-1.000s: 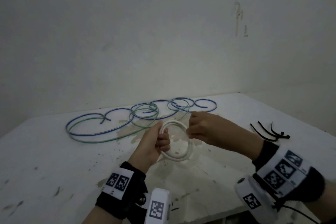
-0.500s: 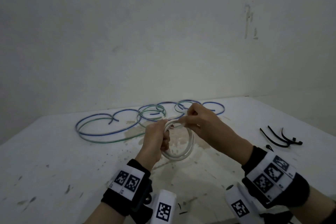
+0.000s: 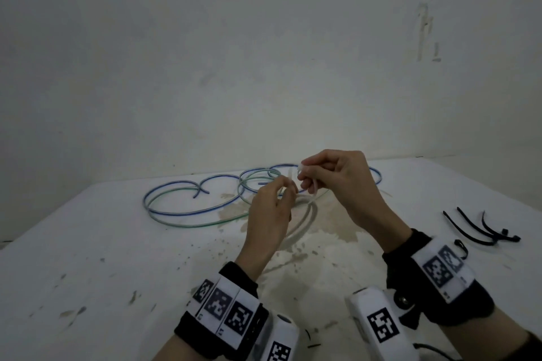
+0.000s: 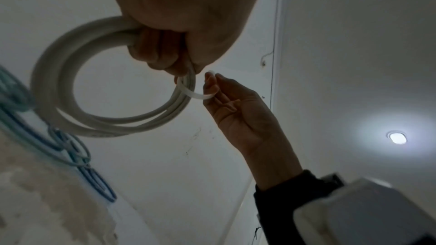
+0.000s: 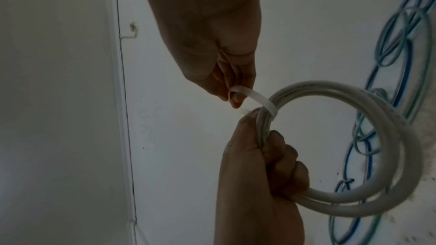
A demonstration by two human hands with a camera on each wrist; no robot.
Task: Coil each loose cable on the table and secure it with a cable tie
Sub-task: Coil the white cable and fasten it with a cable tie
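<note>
My left hand (image 3: 286,189) is fisted around a white cable coil (image 4: 54,85) of several turns and holds it up above the table (image 3: 88,258). In the head view the coil (image 3: 308,220) hangs mostly behind that hand. A white cable tie (image 5: 254,98) loops around the coil's strands just above the left fist. My right hand (image 3: 305,173) pinches the tie's loop (image 4: 193,94) between thumb and forefinger, right beside the left hand. A blue and a green cable (image 3: 181,211) lie loose in wide loops at the back of the table.
Three black cable ties (image 3: 481,228) lie together on the table's right side. The tabletop is white, stained and speckled. A pale wall rises right behind its far edge, and the table's right edge runs just beyond the black ties.
Both hands have lifted the white coil off the table. The right hand moved from the coil's right side to its top and now pinches the white tie's loop.
</note>
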